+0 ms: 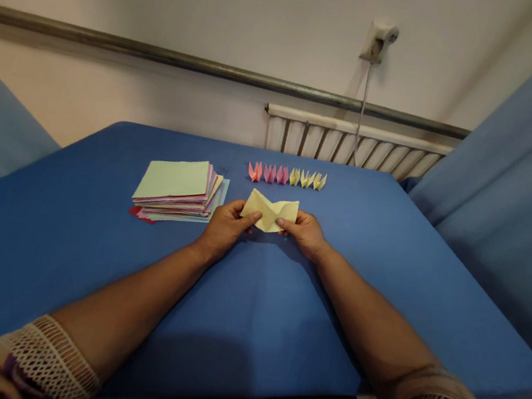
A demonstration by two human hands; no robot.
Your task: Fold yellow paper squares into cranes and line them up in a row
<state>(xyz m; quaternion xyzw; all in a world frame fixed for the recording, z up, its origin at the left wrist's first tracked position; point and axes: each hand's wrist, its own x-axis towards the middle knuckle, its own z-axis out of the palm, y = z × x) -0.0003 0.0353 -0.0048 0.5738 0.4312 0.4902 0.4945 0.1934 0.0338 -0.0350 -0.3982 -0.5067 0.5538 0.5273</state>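
Between my two hands is a creased sheet of pale yellow paper [270,211], bent in at the middle of its top edge. My left hand [229,224] pinches its left side, thumb on the front face. On the right side my right hand [308,234] grips it the same way, thumb pressed near the centre. The fingers behind the paper are mostly hidden. Beyond it stands a row of small folded paper pieces, with an orange-pink one [255,172] at the left, purple-pink ones [276,174] in the middle and yellow ones [307,179] at the right.
A thick stack of coloured paper [173,180] with a pale green top sheet lies left of my hands. Blue cloth covers the table [260,305]. Behind are a metal rail [191,60], a white radiator [356,130] and a plugged socket [377,43]. Blue curtains [526,132] hang at both sides.
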